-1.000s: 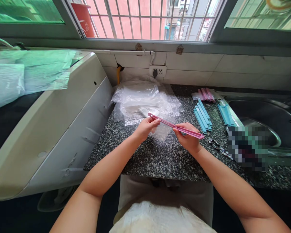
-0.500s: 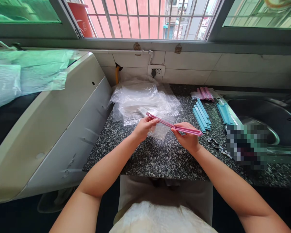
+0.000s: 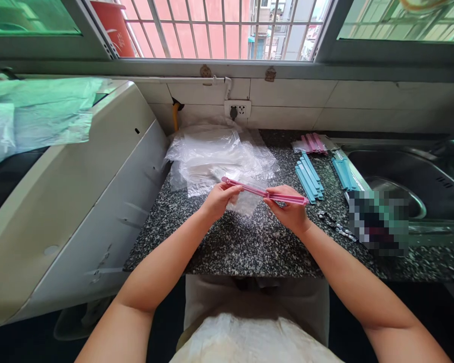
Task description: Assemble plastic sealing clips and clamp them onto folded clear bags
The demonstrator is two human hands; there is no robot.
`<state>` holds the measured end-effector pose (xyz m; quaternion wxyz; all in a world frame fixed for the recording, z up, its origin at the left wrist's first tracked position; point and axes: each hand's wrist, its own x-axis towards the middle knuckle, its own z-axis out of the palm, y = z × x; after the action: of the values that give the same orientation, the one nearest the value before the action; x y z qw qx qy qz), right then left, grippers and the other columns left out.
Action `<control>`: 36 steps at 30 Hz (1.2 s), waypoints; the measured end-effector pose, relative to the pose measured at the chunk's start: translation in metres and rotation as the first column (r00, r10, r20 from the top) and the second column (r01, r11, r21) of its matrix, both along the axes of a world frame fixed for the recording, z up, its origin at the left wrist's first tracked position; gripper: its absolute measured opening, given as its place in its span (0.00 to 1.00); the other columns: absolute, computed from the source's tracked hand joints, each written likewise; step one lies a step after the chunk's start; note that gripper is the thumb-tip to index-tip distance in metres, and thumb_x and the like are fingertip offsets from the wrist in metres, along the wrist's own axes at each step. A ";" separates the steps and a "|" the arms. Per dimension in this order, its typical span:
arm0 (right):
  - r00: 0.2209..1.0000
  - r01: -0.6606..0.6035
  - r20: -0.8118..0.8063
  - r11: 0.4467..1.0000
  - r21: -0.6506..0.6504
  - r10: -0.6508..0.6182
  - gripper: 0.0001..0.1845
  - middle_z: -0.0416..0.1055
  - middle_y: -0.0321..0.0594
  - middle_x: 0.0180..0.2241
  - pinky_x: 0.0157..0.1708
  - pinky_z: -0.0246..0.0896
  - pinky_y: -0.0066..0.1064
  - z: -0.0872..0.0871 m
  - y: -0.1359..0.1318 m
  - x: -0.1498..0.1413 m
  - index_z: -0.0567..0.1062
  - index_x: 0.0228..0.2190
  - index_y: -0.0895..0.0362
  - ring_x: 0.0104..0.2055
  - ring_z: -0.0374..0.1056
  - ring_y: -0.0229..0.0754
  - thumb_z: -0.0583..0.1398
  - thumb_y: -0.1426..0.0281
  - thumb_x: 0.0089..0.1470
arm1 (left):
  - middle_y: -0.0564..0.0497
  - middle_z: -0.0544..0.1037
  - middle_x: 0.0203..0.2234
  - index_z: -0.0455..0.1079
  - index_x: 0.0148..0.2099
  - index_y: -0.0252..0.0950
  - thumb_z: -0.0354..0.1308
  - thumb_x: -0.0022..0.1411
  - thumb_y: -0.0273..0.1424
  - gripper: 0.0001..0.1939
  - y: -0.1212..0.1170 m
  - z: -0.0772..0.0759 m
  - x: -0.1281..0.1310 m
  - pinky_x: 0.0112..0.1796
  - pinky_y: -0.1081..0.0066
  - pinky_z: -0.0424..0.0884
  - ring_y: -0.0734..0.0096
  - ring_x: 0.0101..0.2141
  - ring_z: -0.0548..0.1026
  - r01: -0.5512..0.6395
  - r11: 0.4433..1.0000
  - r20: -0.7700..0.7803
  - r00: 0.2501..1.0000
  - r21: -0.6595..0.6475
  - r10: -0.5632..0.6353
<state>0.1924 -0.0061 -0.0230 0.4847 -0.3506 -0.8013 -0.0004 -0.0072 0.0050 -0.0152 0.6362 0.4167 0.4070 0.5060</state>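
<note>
A long pink bag clip [image 3: 252, 189], unfolded at its hinge, stretches between my two hands above the counter. My left hand [image 3: 220, 201] pinches its thin left arm near the rounded end. Around the hinge and the wider right arm, the fingers of my right hand [image 3: 287, 209] are closed. Below the clip lies a small clear plastic bag [image 3: 245, 204]. Behind my hands spreads a pile of clear plastic bags [image 3: 212, 151]. To the right rest blue bag clips [image 3: 309, 177] in a stack, more blue clips [image 3: 344, 174] beside them, and pink clips [image 3: 314, 143] farther back.
The speckled stone counter [image 3: 234, 252] ends at its front edge before my body. A metal sink [image 3: 382, 161] is on the right, with a blurred-out object [image 3: 378, 222] by its rim. A pale appliance [image 3: 98, 186] flanks the left. A wall socket [image 3: 237, 109] sits behind.
The whole view has shifted slightly, so things appear a little farther left. Both hands keep their hold on the pink bag clip, which stays unfolded.
</note>
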 end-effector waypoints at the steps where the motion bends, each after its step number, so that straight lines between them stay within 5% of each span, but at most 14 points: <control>1: 1.000 -0.005 -0.014 1.000 -0.001 0.005 0.05 0.76 0.40 0.29 0.33 0.68 0.36 0.000 0.000 0.000 0.74 0.32 0.55 0.31 0.72 0.42 0.61 0.67 0.52 | 0.59 0.59 0.12 0.68 0.23 0.32 0.65 0.42 0.34 0.11 0.000 0.000 0.000 0.19 0.74 0.49 0.84 0.15 0.55 0.004 1.000 -0.002 1.000 0.007 -0.004; 14: 0.963 -0.073 -0.268 0.989 -0.131 0.036 0.07 0.73 0.41 0.31 0.28 0.69 0.29 -0.006 -0.002 -0.003 0.73 0.34 0.57 0.29 0.70 0.37 0.62 0.70 0.49 | 0.60 0.59 0.12 0.67 0.22 0.32 0.67 0.37 0.34 0.13 -0.001 0.003 0.001 0.19 0.76 0.52 0.85 0.15 0.55 -0.053 0.999 0.054 0.997 -0.002 0.053; 25: 0.972 -0.054 -0.231 0.997 -0.047 0.042 0.03 0.73 0.38 0.28 0.34 0.68 0.32 -0.004 -0.003 -0.002 0.73 0.30 0.55 0.31 0.70 0.38 0.63 0.72 0.49 | 0.60 0.58 0.12 0.68 0.22 0.32 0.67 0.38 0.35 0.14 -0.004 0.003 0.003 0.19 0.76 0.52 0.85 0.15 0.55 -0.053 0.998 0.057 0.997 0.028 0.051; 36: 0.981 0.004 -0.191 1.000 -0.012 -0.006 0.01 0.74 0.37 0.27 0.27 0.67 0.29 -0.003 -0.004 -0.003 0.73 0.29 0.55 0.27 0.69 0.36 0.62 0.71 0.50 | 0.60 0.60 0.12 0.68 0.23 0.32 0.68 0.36 0.35 0.15 -0.007 0.002 0.007 0.18 0.77 0.51 0.86 0.15 0.55 -0.118 0.993 0.085 0.990 0.030 0.115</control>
<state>0.1896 -0.0101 -0.0260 0.5574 -0.3540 -0.7501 0.0367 -0.0001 -0.0016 -0.0130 0.6144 0.3821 0.3950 0.5662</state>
